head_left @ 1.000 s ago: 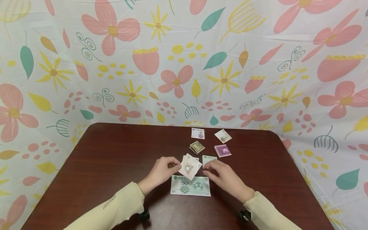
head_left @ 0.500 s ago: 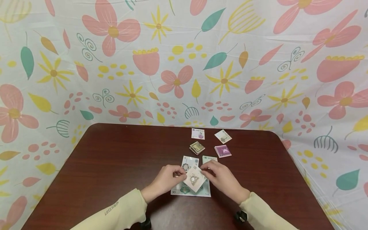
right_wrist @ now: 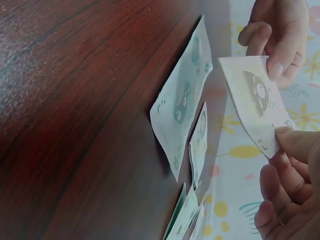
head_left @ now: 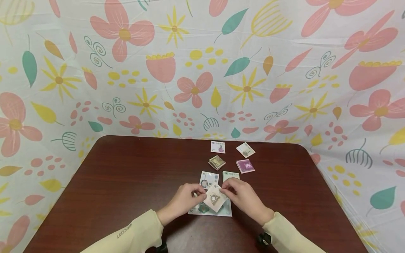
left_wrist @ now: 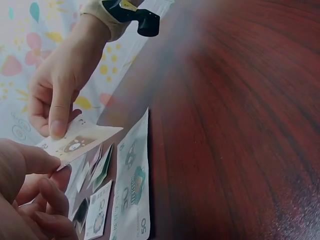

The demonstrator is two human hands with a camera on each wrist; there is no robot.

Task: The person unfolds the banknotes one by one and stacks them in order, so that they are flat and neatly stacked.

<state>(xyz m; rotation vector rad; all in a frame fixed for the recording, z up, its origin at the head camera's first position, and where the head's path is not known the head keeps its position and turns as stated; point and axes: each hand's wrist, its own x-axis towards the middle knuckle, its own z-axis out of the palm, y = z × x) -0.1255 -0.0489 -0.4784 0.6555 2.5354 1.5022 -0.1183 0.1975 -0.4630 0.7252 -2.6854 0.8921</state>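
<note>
Both hands hold a pale folded banknote (head_left: 216,199) with a brown cartoon figure, raised over the table. My left hand (head_left: 181,202) pinches its left corner between thumb and fingers. At the right corner, my right hand (head_left: 248,200) pinches it likewise. In the right wrist view the note (right_wrist: 255,95) stretches between the two hands, slightly bent. Beneath it lies a larger green 50 banknote (head_left: 224,211), unfolded and partly covered by the held note. Just behind is a folded 10 banknote (head_left: 209,178). A folded green note stack (head_left: 230,175) sits behind my right fingers.
Farther back lie a folded brown note stack (head_left: 217,162), a purple note stack (head_left: 245,166), a lilac 5 note (head_left: 218,147) and a tilted pale note (head_left: 245,149). The dark wooden table (head_left: 133,168) ends at a flower-print cloth (head_left: 190,116).
The pale note came down and right over the green 50 note, uncovering the 10 note. My right hand, earlier apart from the pale note, now grips its right corner.
</note>
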